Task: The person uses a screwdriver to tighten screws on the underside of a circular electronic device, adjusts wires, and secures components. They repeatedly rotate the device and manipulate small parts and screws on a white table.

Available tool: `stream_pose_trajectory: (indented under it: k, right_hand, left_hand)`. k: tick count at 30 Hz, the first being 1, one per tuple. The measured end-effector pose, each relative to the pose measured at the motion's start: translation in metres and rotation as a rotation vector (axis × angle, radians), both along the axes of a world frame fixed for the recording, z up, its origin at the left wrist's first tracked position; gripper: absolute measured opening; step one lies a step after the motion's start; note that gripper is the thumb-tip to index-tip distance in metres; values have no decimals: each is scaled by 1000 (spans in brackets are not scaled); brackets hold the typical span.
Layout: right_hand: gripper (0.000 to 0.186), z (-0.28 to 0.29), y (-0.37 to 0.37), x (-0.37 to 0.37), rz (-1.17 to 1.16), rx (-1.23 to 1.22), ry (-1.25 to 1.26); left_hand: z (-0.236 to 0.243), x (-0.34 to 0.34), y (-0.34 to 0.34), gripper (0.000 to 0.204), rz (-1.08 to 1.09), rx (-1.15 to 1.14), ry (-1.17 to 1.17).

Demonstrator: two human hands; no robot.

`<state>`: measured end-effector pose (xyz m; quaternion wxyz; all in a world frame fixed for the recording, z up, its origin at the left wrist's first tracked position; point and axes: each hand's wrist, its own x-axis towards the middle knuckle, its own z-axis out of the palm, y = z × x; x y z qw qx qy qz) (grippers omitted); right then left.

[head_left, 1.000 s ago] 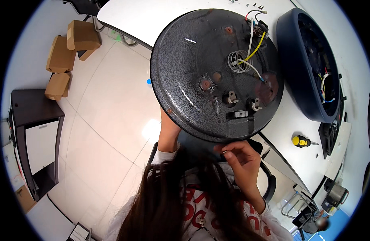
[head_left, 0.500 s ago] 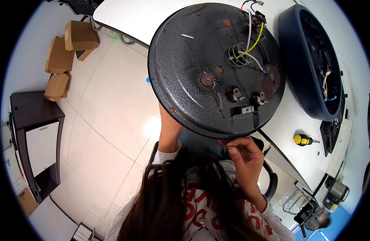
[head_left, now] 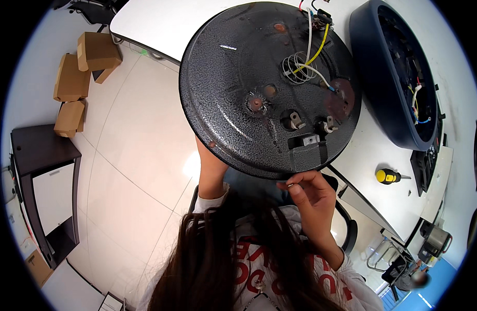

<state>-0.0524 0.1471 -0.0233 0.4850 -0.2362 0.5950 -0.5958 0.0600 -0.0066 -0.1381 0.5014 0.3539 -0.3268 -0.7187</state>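
A round, dark speckled metal pan [head_left: 223, 98], like an electric griddle plate, is tilted up before me with its underside showing. White and yellow wires, a coiled spring [head_left: 299, 69], metal terminals [head_left: 295, 121] and a small bracket are on that underside. My left hand [head_left: 211, 168] reaches behind the pan's lower left edge and holds it up; its fingers are hidden. Just below the pan's lower rim, my right hand [head_left: 315, 199] pinches a tiny light metal piece [head_left: 290, 185], too small to name surely, between thumb and fingers.
On the white table [head_left: 150, 23] at right stands a dark blue round housing [head_left: 368, 78] with wires inside. A yellow-and-black screwdriver [head_left: 388, 176] lies nearby, beside a black tray [head_left: 424, 171]. Cardboard boxes [head_left: 72, 78] and a dark cabinet [head_left: 44, 150] stand at left. A person sits far right.
The whole scene has shifted slightly left in view. My right hand stays at the pan's lower rim, its pinch on the tiny piece kept. The left arm still supports the pan.
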Motion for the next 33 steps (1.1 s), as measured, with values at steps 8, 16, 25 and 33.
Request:
stream_pose_trajectory:
  k: [8,16,25,33]
  right_hand:
    - [17,-4,4,-2,14,-34,47]
    - [15,-2,3,-1,0,-12,75]
    - [14,-5,7,-4,-1,-23,96]
    - [15,-3,6,-5,-8,-11,81]
  left_hand:
    - [-1,2,4,46,-4,-42,-64]
    - [-1,4,5,46,-7,-95,-129]
    - [1,6,8,47,-22,-152,-201]
    - [2,5,10,47,-37,-223,-270]
